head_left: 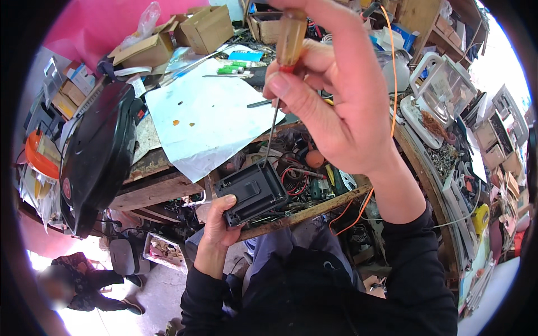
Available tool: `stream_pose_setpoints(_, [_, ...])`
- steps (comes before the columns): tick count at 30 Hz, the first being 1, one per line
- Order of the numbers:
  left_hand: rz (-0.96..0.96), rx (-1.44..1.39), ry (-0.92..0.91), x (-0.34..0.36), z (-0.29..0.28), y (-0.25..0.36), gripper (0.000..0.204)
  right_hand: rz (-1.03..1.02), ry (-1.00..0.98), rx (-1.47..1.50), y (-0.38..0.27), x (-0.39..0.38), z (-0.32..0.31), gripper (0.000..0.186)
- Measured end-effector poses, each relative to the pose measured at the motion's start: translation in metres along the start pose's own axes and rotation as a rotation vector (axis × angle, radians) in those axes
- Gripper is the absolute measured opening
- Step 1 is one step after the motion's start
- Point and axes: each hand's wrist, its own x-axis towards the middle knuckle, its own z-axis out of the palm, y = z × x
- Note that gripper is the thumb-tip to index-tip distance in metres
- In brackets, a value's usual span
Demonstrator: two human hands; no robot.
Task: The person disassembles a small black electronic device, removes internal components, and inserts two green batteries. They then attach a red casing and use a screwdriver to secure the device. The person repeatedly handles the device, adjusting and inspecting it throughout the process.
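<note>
Screwdriver [292, 42] with an amber handle is held in the raised right hand [336, 95], thumb and fingers pinching the lower handle near its red collar. The shaft slants downward; its tip appears to meet the upper edge of a black device [250, 193], though exact contact cannot be confirmed. The device sits tilted in the left hand [220, 218], gripped at its lower left corner, thumb laid over the face; the fingers beneath are mostly hidden.

Immediately beyond and below the device, an open wooden drawer [314, 210] contains tools and tangled wires. An orange cable [393, 73] hangs right of the right hand.

Further on, a white sheet [210, 126] covers part of the worn tabletop [148, 167] and carries small orange-brown pieces [176, 122]. Green cylinders [227, 70] lie near its far edge. Open cardboard boxes [207, 29] stand behind, before a pink surface [101, 28].
</note>
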Motion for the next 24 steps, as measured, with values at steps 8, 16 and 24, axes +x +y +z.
stream_pose_setpoints(8, [-0.006,0.013,-0.045,0.002,-0.011,-0.001,0.049,-0.006,0.002,-0.073,0.01,-0.005,0.005,0.059])
stream_pose_setpoints(16, [-0.015,0.013,-0.013,0.0,-0.004,0.0,0.051,-0.046,0.034,-0.132,0.018,-0.008,0.011,0.06])
stream_pose_setpoints(24, [-0.019,0.003,0.002,0.003,-0.011,-0.003,0.053,-0.045,-0.015,-0.032,0.02,-0.012,0.019,0.058])
